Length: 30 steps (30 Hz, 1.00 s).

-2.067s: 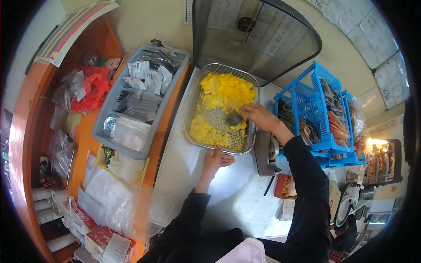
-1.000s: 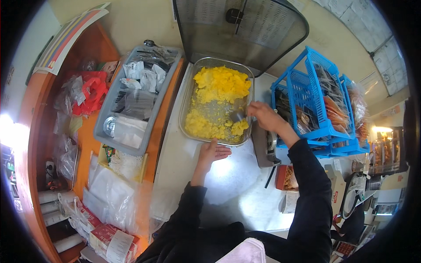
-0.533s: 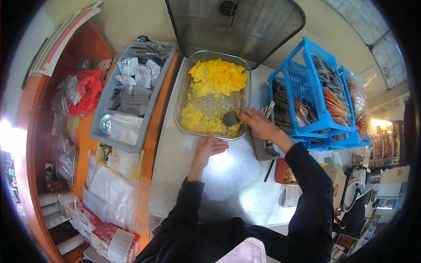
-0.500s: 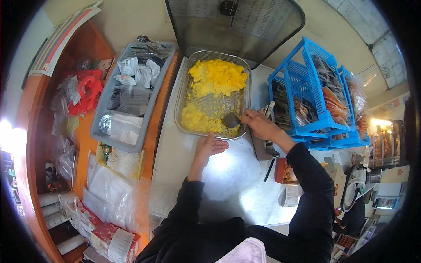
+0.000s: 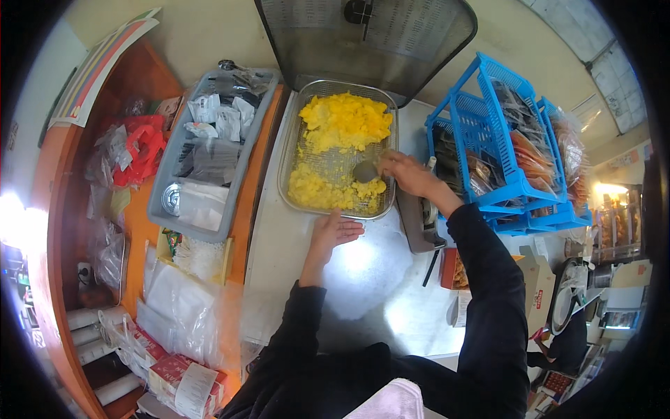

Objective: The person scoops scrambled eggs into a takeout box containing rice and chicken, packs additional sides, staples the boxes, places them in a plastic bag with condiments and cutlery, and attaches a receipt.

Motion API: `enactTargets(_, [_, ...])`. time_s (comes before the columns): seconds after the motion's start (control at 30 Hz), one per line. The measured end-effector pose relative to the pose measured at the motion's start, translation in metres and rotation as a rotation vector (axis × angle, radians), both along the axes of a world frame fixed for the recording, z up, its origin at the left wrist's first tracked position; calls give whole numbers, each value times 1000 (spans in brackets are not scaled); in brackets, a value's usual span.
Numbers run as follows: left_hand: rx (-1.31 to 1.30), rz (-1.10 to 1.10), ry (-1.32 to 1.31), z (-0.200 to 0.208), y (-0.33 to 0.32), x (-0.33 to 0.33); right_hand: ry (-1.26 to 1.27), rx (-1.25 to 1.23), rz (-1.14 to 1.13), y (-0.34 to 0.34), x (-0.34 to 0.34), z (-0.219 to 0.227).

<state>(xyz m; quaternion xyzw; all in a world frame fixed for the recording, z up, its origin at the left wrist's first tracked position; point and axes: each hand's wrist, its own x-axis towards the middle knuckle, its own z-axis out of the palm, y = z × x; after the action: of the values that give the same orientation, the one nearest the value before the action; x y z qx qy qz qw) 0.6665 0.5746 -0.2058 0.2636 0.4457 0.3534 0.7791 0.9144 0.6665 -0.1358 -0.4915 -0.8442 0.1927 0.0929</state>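
Support seems to be given at the near rim of a metal tray (image 5: 292,133) by the left hand (image 5: 329,234), its grip spread, with nothing held. By the right hand (image 5: 412,174), the handle of a dark scoop (image 5: 364,172) is pinched. The step in hand is judged to be the working of the yellow food (image 5: 313,187) with the scoop; for another stroke, a low bowl and steadied tray would be called for. Inside the tray, on the desk (image 5: 269,265), the food is seen crumbled and scattered nearer, heaped brighter and thicker farther off.
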Motion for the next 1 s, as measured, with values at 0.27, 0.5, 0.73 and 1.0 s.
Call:
enactTargets(0.27, [-1,16,-20,-4,0,-1,-230,138,158,-18,11,18])
enactTargets(0.5, [-21,74,-101,-1,-2,4,-200,33,89,-30,6,15])
enactTargets(0.73, [-75,202,-206,11,-4,11,-6,14,88,-63,-2,9])
enactTargets(1.0, [-118,189,-184,39,3,12,286,12,-51,-57,-8,9])
